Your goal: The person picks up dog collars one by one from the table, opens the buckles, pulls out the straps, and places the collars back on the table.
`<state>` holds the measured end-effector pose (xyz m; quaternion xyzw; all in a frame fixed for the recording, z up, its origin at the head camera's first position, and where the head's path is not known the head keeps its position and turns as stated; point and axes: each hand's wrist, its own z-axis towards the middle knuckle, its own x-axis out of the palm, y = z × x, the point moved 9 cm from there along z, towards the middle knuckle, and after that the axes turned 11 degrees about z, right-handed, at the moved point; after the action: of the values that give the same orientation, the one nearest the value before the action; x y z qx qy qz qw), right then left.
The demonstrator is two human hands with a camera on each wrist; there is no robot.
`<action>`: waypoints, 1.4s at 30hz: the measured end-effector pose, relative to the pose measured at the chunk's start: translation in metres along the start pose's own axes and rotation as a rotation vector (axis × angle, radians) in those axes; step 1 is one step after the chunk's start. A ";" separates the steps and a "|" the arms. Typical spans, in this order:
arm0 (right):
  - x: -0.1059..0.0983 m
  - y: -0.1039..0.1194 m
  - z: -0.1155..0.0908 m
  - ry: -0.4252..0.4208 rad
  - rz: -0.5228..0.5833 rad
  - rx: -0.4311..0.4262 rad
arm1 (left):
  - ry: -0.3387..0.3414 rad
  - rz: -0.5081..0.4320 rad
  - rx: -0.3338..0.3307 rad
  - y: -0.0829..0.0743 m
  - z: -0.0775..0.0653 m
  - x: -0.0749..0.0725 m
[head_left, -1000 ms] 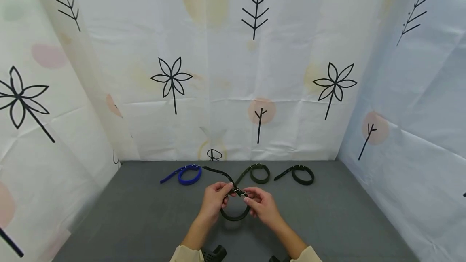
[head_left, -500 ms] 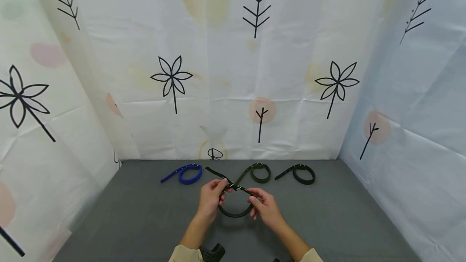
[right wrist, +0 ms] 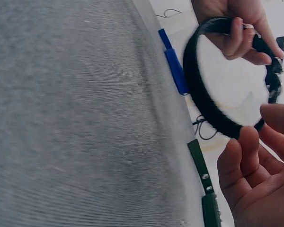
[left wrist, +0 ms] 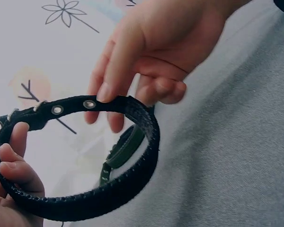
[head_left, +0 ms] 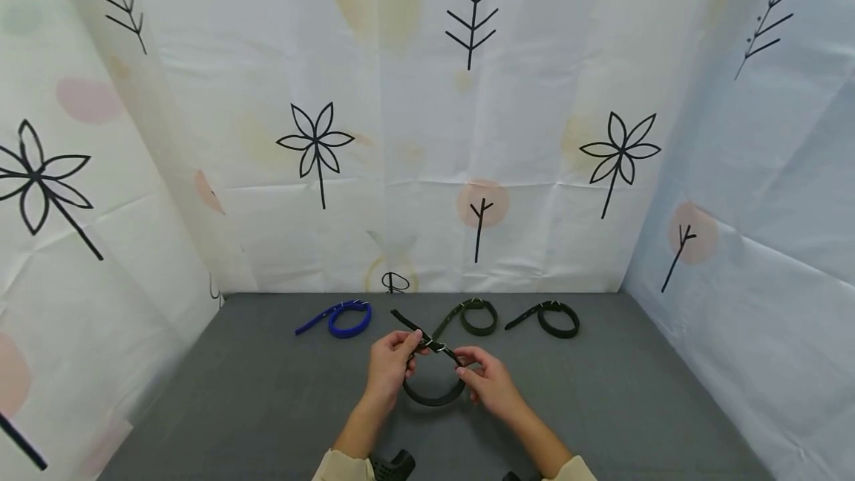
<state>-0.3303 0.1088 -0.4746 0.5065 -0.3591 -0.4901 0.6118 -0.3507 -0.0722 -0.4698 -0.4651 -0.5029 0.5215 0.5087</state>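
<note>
A black collar (head_left: 434, 401) with metal eyelets is held up in a loop above the table, its strap end (head_left: 404, 320) sticking out to the far left. My left hand (head_left: 387, 370) pinches it beside the metal buckle (head_left: 437, 347). On the other side, my right hand (head_left: 490, 384) pinches the eyelet strap between thumb and fingers. From the left wrist, the right hand (left wrist: 156, 52) shows at the top of the band (left wrist: 109, 196), with the left hand (left wrist: 19, 175) at lower left. In the right wrist view the right fingers (right wrist: 248, 146) hold the loop's near edge.
Along the back of the grey table (head_left: 267, 407) lie a blue collar (head_left: 347, 321), a green collar (head_left: 477, 318) and a dark collar (head_left: 557, 324), each looped with a tail to the left. Patterned white cloth (head_left: 414, 95) walls in the back and sides.
The collar's strap end has shifted right and sticks out less past my left hand. My right hand has moved slightly right along the strap, away from the buckle.
</note>
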 end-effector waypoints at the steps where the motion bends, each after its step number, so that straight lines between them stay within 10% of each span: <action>1: 0.000 0.001 0.001 0.002 -0.017 -0.001 | 0.010 0.017 0.001 0.001 0.000 0.001; 24: 0.018 0.044 0.000 0.111 0.031 0.066 | 0.101 0.083 -0.001 0.010 -0.003 0.011; 42: -0.002 0.017 0.006 0.077 0.001 -0.026 | 0.052 -0.053 -0.036 0.001 -0.003 -0.004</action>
<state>-0.3323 0.1093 -0.4564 0.5170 -0.3290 -0.4744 0.6320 -0.3477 -0.0762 -0.4709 -0.4742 -0.5111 0.4864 0.5267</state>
